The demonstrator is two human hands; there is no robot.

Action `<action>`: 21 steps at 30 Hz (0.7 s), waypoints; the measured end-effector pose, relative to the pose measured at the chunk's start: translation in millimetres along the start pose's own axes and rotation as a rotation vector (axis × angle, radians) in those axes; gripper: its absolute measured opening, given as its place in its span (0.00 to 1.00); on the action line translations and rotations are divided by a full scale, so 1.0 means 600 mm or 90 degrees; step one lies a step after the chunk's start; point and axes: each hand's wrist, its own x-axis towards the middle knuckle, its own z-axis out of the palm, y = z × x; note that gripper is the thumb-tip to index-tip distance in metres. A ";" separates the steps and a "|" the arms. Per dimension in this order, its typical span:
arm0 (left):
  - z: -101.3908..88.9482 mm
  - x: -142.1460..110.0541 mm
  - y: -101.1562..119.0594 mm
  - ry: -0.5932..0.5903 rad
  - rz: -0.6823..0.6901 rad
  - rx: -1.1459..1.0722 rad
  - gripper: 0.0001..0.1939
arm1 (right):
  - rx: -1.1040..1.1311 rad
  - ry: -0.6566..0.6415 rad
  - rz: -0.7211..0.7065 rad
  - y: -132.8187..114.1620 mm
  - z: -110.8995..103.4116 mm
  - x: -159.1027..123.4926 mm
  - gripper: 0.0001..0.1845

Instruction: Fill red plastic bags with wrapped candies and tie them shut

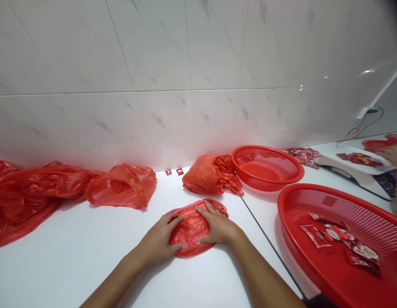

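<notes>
A crumpled red plastic bag (190, 229) is being pressed down on the white surface (73, 265) by 2 hands. The left hand (158, 239) and the right hand (216, 222) are both laid flat on top of the bag with the fingers spread, so it is pressed under the palms and not gripped. Beyond it, an orange-red plastic bag (200, 176) lies stuffed with red packets, beside a round red mesh basket (265, 167). A larger red basket (313, 201) at near right holds loose red sachets (339, 241). A further hand (392, 156), seemingly another person's, is at the far right beside a white digital scale (355, 171). More red bags (34, 188) are heaped at left.
</notes>
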 end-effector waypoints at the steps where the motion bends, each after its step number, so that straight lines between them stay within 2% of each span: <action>1: -0.005 -0.003 0.001 -0.014 -0.002 0.004 0.40 | 0.002 0.003 0.000 0.000 0.000 0.000 0.70; 3: -0.007 -0.010 0.007 0.010 0.008 0.008 0.35 | 0.002 0.005 0.002 0.001 0.000 0.001 0.70; 6: 0.009 -0.020 0.020 0.169 0.044 -0.009 0.20 | -0.001 0.001 0.007 0.004 0.002 0.005 0.70; 8: 0.025 -0.025 0.026 0.233 0.094 -0.014 0.19 | -0.005 -0.002 0.010 0.004 0.003 0.006 0.70; 9: 0.033 -0.025 0.028 0.229 0.122 -0.010 0.20 | -0.004 0.000 0.013 0.004 0.003 0.006 0.71; 11: 0.045 -0.023 0.026 0.158 0.160 0.006 0.24 | 0.004 0.004 0.013 0.001 0.001 0.004 0.70; 14: 0.056 -0.015 0.017 0.021 0.139 0.025 0.27 | 0.040 0.029 -0.019 -0.006 -0.003 -0.001 0.64; 16: 0.057 -0.012 0.011 -0.036 0.113 0.030 0.27 | 0.068 0.057 -0.047 -0.007 -0.005 -0.002 0.57; 18: 0.054 -0.012 0.008 -0.061 0.088 0.032 0.28 | 0.085 0.108 -0.060 -0.006 -0.005 0.001 0.49; 21: 0.043 -0.019 0.008 -0.077 0.048 0.021 0.29 | 0.085 0.243 -0.049 -0.001 -0.004 0.011 0.36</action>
